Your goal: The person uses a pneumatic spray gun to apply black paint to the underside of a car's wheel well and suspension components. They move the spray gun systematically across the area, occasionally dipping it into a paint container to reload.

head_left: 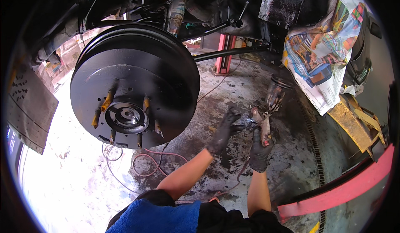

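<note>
My right hand (261,153), in a black glove, is wrapped round the handle of a paint spray gun (265,129). The gun has a stained cup (277,93) on top, and a hose (241,172) trails below it. Just left of the gun's nozzle is my left hand (226,131), also gloved in black, with its fingers apart and nothing in them. To the left hangs a large black brake drum (137,70). Its wheel studs (110,95) carry yellowish tape, and a round hub (126,117) sits in the middle.
Newspaper sheets (321,53) cover parts at the upper right, and more newspaper (64,62) hangs behind the drum. A red lift arm (341,197) crosses the lower right, near a yellow metal bracket (354,124). Behind stands a red post (225,53). Hoses (146,170) loop over the stained floor.
</note>
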`<state>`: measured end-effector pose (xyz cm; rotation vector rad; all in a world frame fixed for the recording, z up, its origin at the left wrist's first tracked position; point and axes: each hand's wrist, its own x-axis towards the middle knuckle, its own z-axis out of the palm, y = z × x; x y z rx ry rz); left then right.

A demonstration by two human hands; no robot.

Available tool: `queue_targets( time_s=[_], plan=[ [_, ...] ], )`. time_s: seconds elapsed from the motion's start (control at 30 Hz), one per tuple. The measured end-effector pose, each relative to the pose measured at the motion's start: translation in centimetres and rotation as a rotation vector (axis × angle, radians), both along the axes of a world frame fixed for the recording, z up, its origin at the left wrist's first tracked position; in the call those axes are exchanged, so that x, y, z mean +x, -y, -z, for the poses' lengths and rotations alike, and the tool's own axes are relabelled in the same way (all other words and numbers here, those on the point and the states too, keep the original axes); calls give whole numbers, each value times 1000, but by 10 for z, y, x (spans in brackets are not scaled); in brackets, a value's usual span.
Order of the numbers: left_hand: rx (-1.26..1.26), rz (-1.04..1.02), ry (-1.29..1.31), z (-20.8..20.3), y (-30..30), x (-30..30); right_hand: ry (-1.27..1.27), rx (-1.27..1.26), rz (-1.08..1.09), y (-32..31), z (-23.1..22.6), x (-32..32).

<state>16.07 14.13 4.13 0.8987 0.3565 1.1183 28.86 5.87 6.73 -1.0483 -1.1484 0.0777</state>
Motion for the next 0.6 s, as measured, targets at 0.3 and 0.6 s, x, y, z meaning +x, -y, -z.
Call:
queue_targets(
  time_s=[0.3,0.6],
  plan=[
    [-61,-106,-675,165,40,-127,-149,199,-305,-5,-97,-57],
    [-505,-292,-958,308,108,-283,-45,417,-288,-42,-171,-89]
  ],
)
